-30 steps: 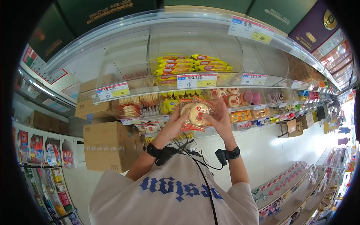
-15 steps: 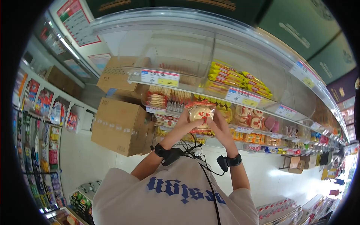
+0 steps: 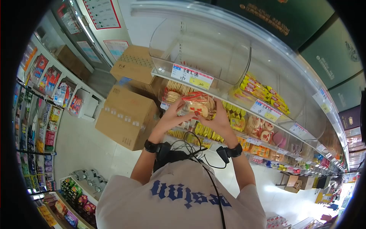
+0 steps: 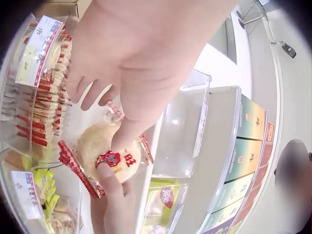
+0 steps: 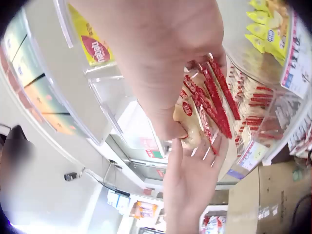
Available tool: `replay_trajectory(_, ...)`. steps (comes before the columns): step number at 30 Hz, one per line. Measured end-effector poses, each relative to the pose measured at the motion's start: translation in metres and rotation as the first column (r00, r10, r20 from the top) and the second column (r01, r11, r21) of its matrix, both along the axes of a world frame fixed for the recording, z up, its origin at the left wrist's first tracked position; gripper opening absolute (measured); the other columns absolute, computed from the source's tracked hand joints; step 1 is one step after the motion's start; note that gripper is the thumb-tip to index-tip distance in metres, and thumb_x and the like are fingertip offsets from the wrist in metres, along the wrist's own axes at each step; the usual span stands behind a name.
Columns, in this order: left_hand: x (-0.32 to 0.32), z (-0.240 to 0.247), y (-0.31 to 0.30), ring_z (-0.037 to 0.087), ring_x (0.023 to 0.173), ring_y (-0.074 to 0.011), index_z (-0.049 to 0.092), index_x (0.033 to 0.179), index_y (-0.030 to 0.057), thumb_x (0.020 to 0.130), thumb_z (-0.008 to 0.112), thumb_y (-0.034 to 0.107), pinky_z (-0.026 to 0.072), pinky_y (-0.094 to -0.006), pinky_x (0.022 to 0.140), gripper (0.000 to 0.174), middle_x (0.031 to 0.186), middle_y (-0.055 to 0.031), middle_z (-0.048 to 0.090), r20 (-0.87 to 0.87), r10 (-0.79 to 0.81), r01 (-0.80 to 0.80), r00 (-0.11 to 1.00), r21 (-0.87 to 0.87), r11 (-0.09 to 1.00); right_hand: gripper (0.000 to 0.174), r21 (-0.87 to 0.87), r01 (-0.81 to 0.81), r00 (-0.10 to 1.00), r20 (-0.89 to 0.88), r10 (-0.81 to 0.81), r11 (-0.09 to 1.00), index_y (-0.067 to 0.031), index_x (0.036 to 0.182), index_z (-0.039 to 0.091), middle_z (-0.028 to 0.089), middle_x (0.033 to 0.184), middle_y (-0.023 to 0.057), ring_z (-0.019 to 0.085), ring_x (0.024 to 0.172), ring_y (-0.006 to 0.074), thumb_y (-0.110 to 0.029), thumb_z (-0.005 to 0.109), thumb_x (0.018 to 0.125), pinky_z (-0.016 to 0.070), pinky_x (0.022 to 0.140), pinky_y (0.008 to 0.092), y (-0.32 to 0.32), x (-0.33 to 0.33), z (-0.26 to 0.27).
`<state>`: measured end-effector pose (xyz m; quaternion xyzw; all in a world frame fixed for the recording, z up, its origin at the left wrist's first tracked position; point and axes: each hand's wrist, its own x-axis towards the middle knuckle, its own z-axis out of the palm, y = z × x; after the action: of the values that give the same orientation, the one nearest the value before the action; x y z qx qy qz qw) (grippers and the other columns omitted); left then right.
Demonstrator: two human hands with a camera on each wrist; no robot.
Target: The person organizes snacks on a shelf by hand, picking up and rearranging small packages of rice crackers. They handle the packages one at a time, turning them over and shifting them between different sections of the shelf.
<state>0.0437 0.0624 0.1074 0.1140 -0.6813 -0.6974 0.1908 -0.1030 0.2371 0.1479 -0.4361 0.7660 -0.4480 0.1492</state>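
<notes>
Between my two hands is a small stack of rice cracker packets (image 3: 199,105) in clear wrap with red edges. My left hand (image 3: 171,117) grips it from the left, its thumb lying on the front cracker (image 4: 92,144) in the left wrist view. From the right, my right hand (image 3: 222,124) holds the same stack, thumb also on the front packet. The right wrist view shows the packets' red sealed edges (image 5: 214,97) lined up one behind another. Just beyond the hands, a clear bin holds rows of similar crackers (image 3: 177,87).
Above the bin runs a clear shelf with price tags (image 3: 192,76) and yellow snack packs (image 3: 263,91). More yellow packs (image 3: 207,129) lie right of the hands. Cardboard boxes (image 3: 127,116) stand on the floor at left. Cables (image 3: 190,143) hang near the chest.
The view has swung left along the shelf. Both hands have carried the packets up to the cracker bin, and the stack has tipped so its red edges show.
</notes>
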Motion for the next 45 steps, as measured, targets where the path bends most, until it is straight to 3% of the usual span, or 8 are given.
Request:
replay_trajectory(4,0.004,-0.021,-0.029,0.066,0.114,-0.0261,0.052,0.138,-0.0046,0.097,0.068,0.009,0.05,-0.0414,0.103,0.047,0.122,-0.0154,0.067,-0.003,0.158,-0.157,0.987,-0.17,0.973,0.086,0.214,0.052,0.918,-0.394,0.037,0.975,-0.0008,0.144,0.045,0.061,0.128,0.0267,0.059,0.119,0.0464,-0.03,0.085,0.074,0.0488,0.104,0.0495,-0.016,-0.014,-0.004)
replay_trajectory(7,-0.003,-0.017,-0.035,0.064,0.122,-0.0328,0.06,0.128,-0.0046,0.099,0.064,0.014,0.0522,-0.0438,0.101,0.035,0.12,-0.0212,0.069,-0.06,0.265,-0.198,0.962,-0.822,0.534,0.09,0.286,0.056,0.872,-0.481,0.093,0.956,-0.0029,0.146,0.045,0.059,0.133,0.0251,0.057,0.122,0.0457,-0.027,0.086,0.07,0.0477,0.106,0.0505,-0.032,-0.017,-0.016)
replay_trajectory(10,-0.012,-0.055,-0.041,0.06,0.124,-0.0379,0.064,0.128,-0.0019,0.104,0.057,0.028,0.047,-0.0466,0.106,0.039,0.132,-0.021,0.065,0.148,0.168,0.016,0.975,-0.795,0.606,0.09,0.342,0.047,0.838,-0.525,0.15,0.938,-0.0039,0.145,0.046,0.056,0.137,0.0232,0.055,0.126,0.0441,-0.024,0.086,0.067,0.0476,0.106,0.0513,-0.047,-0.016,-0.02)
replay_trajectory(13,-0.002,-0.066,-0.036,0.056,0.132,-0.0324,0.064,0.131,0.0019,0.105,0.053,0.033,0.0408,-0.0512,0.113,0.042,0.14,-0.0165,0.062,0.103,0.258,-0.001,0.961,-0.928,0.372,0.087,0.328,0.019,0.794,-0.58,0.185,0.944,-0.0049,0.142,0.049,0.055,0.137,0.0206,0.052,0.129,0.0416,-0.023,0.087,0.065,0.0467,0.107,0.0517,-0.053,-0.016,-0.027)
replay_trajectory(28,0.007,-0.053,-0.05,0.063,0.118,-0.0331,0.068,0.114,0.0056,0.091,0.069,0.024,0.0426,-0.0502,0.109,0.029,0.123,-0.0133,0.069,0.135,0.22,-0.025,0.966,-0.797,0.603,0.078,0.429,-0.058,0.835,-0.474,0.279,0.901,-0.0077,0.138,0.055,0.059,0.128,0.0177,0.056,0.126,0.0396,-0.017,0.087,0.067,0.0486,0.103,0.0504,-0.061,-0.018,-0.041)
replay_trajectory(35,0.007,-0.062,-0.047,0.06,0.121,-0.0322,0.069,0.104,0.0048,0.088,0.073,0.022,0.0422,-0.0481,0.108,0.024,0.126,-0.0131,0.067,0.043,0.231,-0.094,0.972,-0.83,0.55,0.078,0.47,-0.155,0.918,-0.256,0.302,0.869,0.0036,0.14,0.048,0.063,0.122,0.0245,0.059,0.122,0.0411,-0.023,0.083,0.076,0.0488,0.104,0.0502,-0.071,-0.026,-0.06)
replay_trajectory(41,0.014,-0.068,-0.052,0.058,0.124,-0.032,0.068,0.106,0.0026,0.087,0.073,0.021,0.0413,-0.0471,0.109,0.027,0.129,-0.0142,0.064,0.029,0.197,-0.078,0.98,-0.855,0.513,0.07,0.214,-0.159,0.758,-0.599,0.258,0.964,0.0032,0.144,0.049,0.061,0.128,0.0256,0.059,0.12,0.0428,-0.033,0.075,0.09,0.0488,0.101,0.0492,-0.058,-0.019,-0.068)
replay_trajectory(45,0.01,-0.072,-0.051,0.058,0.123,-0.033,0.064,0.116,0.0023,0.087,0.073,0.022,0.0403,-0.0474,0.11,0.036,0.129,-0.0155,0.064,0.027,0.228,-0.094,0.973,-0.859,0.504,0.064,0.381,-0.079,0.826,-0.493,0.275,0.921,0.0036,0.142,0.051,0.061,0.127,0.0249,0.059,0.119,0.0434,-0.032,0.072,0.093,0.0499,0.099,0.0502,-0.059,-0.013,-0.058)
